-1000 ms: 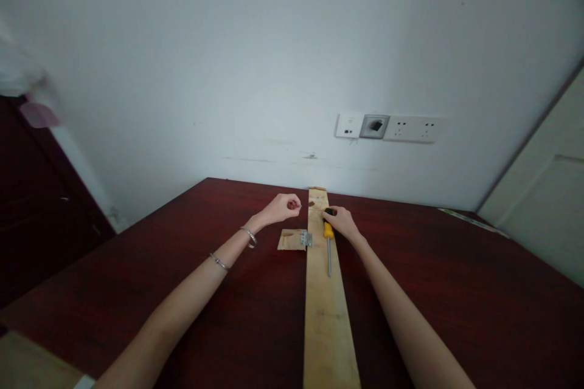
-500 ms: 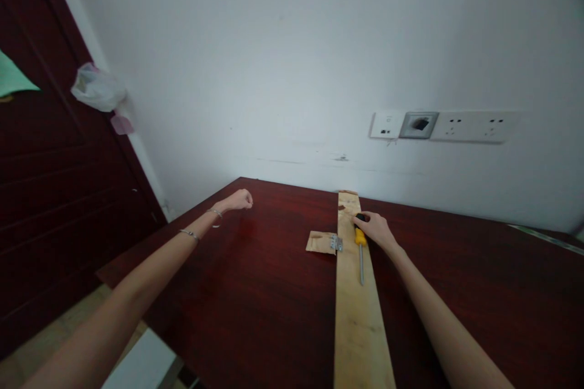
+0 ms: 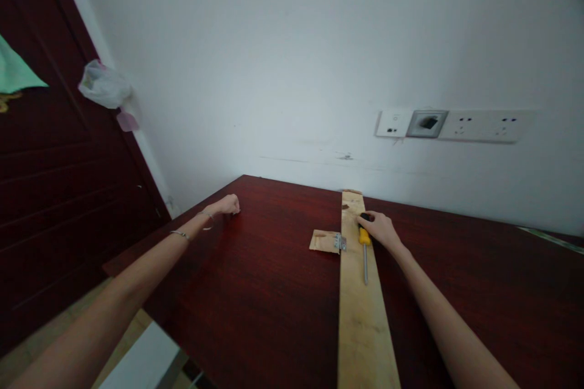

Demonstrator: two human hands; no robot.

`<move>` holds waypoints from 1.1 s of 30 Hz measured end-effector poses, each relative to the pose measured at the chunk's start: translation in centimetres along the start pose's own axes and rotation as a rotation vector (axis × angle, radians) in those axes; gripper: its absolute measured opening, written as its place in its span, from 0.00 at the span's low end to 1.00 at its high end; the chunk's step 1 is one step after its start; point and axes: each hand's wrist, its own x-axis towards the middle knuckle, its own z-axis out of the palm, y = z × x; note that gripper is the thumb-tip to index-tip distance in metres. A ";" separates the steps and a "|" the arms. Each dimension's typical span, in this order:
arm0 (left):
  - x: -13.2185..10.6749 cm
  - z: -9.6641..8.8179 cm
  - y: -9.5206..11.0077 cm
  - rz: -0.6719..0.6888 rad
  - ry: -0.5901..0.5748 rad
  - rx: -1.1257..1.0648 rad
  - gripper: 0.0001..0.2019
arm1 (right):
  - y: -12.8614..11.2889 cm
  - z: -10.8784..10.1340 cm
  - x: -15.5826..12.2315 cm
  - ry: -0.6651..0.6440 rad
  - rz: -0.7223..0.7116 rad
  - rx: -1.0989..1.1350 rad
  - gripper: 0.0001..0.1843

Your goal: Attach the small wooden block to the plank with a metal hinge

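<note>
A long pale wooden plank (image 3: 360, 310) lies lengthwise on the dark red table (image 3: 274, 292). On it rests a screwdriver (image 3: 364, 246) with a yellow and black handle, shaft pointing towards me. My right hand (image 3: 379, 227) is wrapped round the handle's far end. A small metal hinge (image 3: 339, 242) joins the plank's left edge to a small wooden piece (image 3: 323, 240). My left hand (image 3: 226, 205) is far out at the table's left edge, fingers curled closed, pressed near the tabletop; what it holds is hidden.
A white wall with a row of sockets (image 3: 451, 124) stands behind the table. A dark wooden door (image 3: 50, 182) is at the left, with a plastic bag (image 3: 103, 85) hanging beside it. A pale object (image 3: 146, 361) sits below the table's left edge.
My left hand has swung from beside the plank out to the table's left edge and lowered a little. The view has turned left. My right hand stays on the screwdriver.
</note>
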 end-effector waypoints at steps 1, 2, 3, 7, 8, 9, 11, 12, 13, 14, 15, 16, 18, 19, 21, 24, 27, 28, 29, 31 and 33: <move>0.1 0.0 -0.1 -0.001 -0.005 0.000 0.04 | -0.1 -0.1 -0.1 0.000 0.002 0.005 0.20; 0.2 -0.1 -0.1 0.000 -0.011 -0.002 0.04 | -0.1 -0.1 -0.1 0.000 0.004 0.010 0.20; 0.3 -0.1 -0.2 0.002 -0.016 -0.004 0.04 | -0.1 -0.1 -0.1 0.000 0.005 0.014 0.20; 0.7 -0.2 -0.6 0.011 -0.041 -0.021 0.04 | 0.0 0.0 -0.1 0.001 0.002 0.035 0.19; 0.7 -0.2 -0.8 0.014 -0.051 -0.028 0.04 | 0.1 0.0 0.0 0.002 0.000 0.042 0.19; 0.7 -0.3 -0.9 0.019 -0.064 -0.037 0.05 | 0.2 0.0 0.0 0.003 -0.003 0.048 0.19; 0.7 -0.4 -1.2 0.030 -0.093 -0.058 0.07 | 0.3 0.1 0.0 0.004 -0.007 0.065 0.19; 0.7 -0.6 -1.3 0.036 -0.104 -0.070 0.08 | 0.4 0.2 0.0 0.006 -0.008 0.075 0.20; 0.8 -0.8 -1.4 0.042 -0.108 -0.083 0.09 | 0.5 0.2 0.0 0.010 -0.007 0.087 0.20; 0.9 -1.0 -1.4 0.047 -0.105 -0.095 0.10 | 0.5 0.3 0.0 0.015 -0.005 0.101 0.20; 1.1 -1.3 -1.3 0.053 -0.093 -0.109 0.11 | 0.6 0.3 0.1 0.022 -0.003 0.116 0.19; 1.4 -1.5 -1.1 0.059 -0.077 -0.121 0.12 | 0.6 0.4 0.2 0.030 0.001 0.133 0.19; 2.1 -2.0 0.0 0.080 -0.033 -0.146 0.14 | 0.8 0.5 0.3 0.047 0.009 0.175 0.18; 2.6 -2.0 0.9 0.097 -0.007 -0.178 0.15 | 0.9 0.6 0.4 0.058 0.014 0.200 0.18; 3.4 -1.5 3.5 0.144 0.043 -0.289 0.18 | 1.3 0.7 0.5 0.082 0.027 0.266 0.20; 4.4 0.7 9.0 0.232 0.037 -0.492 0.23 | 1.9 0.8 0.4 0.122 0.044 0.403 0.25; 4.9 4.0 15.2 0.361 -0.046 -0.542 0.25 | 2.0 0.4 0.5 0.201 0.056 0.548 0.28; 4.9 5.0 17.3 0.418 -0.061 -0.522 0.25 | 1.9 0.0 0.7 0.241 0.058 0.586 0.29; 5.0 5.8 19.2 0.472 -0.068 -0.493 0.23 | 1.6 -0.4 0.9 0.282 0.058 0.619 0.29; 4.8 7.0 22.5 0.567 -0.071 -0.444 0.19 | 0.8 -1.6 1.4 0.363 0.051 0.666 0.30; 4.5 7.7 25.1 0.650 -0.099 -0.406 0.17 | -0.4 -3.2 1.7 0.439 0.032 0.685 0.29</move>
